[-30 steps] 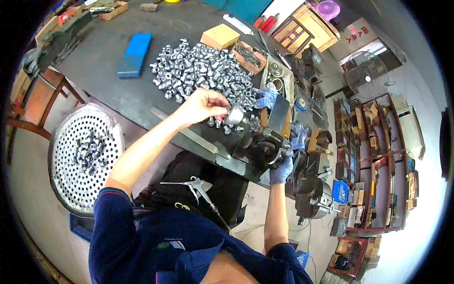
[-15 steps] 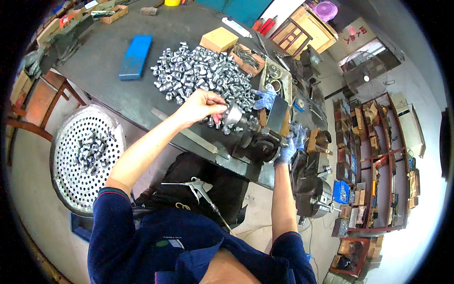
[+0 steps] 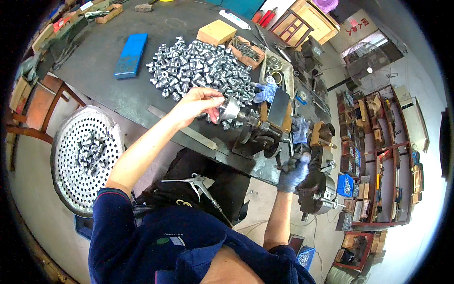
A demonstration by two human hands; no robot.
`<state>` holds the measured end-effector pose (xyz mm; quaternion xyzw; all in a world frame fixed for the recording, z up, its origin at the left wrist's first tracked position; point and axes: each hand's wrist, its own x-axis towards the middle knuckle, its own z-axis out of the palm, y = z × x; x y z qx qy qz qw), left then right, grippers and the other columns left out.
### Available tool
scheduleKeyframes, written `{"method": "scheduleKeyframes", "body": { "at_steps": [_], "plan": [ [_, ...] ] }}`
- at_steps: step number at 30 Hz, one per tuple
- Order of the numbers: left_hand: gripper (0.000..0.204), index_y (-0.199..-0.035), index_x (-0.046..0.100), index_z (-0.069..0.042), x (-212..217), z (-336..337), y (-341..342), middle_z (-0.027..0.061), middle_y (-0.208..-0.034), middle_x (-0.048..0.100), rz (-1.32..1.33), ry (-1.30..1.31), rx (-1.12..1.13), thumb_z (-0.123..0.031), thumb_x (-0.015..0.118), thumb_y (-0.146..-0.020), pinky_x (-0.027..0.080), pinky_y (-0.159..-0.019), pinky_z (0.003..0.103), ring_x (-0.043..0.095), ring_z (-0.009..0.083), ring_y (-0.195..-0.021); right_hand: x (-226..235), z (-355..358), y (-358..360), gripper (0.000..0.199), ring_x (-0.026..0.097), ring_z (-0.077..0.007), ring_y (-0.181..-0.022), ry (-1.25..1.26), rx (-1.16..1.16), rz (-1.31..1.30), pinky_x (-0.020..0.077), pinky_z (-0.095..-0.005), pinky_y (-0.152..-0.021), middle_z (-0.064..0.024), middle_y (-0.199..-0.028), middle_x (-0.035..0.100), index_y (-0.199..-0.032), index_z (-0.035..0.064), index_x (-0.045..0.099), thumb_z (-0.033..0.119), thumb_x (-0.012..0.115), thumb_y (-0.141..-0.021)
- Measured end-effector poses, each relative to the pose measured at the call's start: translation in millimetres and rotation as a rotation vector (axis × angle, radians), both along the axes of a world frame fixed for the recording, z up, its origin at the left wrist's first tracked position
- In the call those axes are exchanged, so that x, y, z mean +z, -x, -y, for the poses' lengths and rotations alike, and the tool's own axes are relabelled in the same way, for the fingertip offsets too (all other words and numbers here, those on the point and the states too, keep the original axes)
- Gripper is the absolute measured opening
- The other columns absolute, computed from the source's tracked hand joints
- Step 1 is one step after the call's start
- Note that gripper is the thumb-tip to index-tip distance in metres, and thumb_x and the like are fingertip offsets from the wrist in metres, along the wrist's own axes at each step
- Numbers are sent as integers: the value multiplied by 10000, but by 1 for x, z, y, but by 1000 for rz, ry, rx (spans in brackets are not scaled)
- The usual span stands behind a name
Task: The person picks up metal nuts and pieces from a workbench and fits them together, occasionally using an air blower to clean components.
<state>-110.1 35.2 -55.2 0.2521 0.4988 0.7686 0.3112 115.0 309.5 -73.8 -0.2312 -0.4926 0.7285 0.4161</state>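
My bare left hand is closed at the mouth of a round metal chuck, thumb and fingers pinched together. Whatever lies between its fingertips is too hidden to name. The chuck belongs to a small dark bench fixture with round wheels, at the table's near edge. My right hand, in a dirty grey-blue glove, is curled at the end of the fixture's metal lever; its fingers are partly blurred. Behind the chuck spreads a big pile of shiny metal fittings.
A perforated round tray with several fittings stands at left. An air blow gun lies below the table edge. On the table are a blue case, a yellow block and a phone-like dark panel. A machine chuck stands at right.
My right hand has moved down and toward me, away from the fixture's body. My left hand stays at the chuck, shifted slightly left in the picture. The whole view has shifted a little.
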Motion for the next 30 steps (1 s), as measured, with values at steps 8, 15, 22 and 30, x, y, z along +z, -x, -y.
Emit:
{"method": "scheduleKeyframes", "body": {
  "at_steps": [8,15,22,30],
  "plan": [
    [284,-959,582,53,3,29,0,83,-732,597,-81,88,112,-196,627,-831,486,-533,250,592,142,-559,-56,-81,91,191,522,-128,-768,-403,-146,180,427,-284,-694,-37,-850,583,-925,56,612,219,573,-831],
    [267,-955,579,74,-26,205,-43,70,-708,611,-177,596,460,-163,603,-834,458,-503,230,560,107,-520,55,-13,78,219,391,-40,-429,-103,-58,-107,271,-172,-366,4,-605,525,-781,52,575,256,546,-856],
    [223,-882,629,18,-51,322,-92,174,-651,615,-673,1537,696,-155,628,-742,486,-602,357,625,264,-601,36,18,5,312,332,-23,-400,-162,-10,-29,273,-168,-344,31,-540,421,-731,70,510,345,546,-875],
    [338,-1023,609,-68,-23,138,-37,170,-854,635,-958,1191,694,-247,651,-740,498,-665,399,621,322,-771,-55,-13,40,192,527,-94,-606,78,-69,-4,447,-252,-539,7,-711,569,-845,61,608,245,554,-844]
  ]
}}
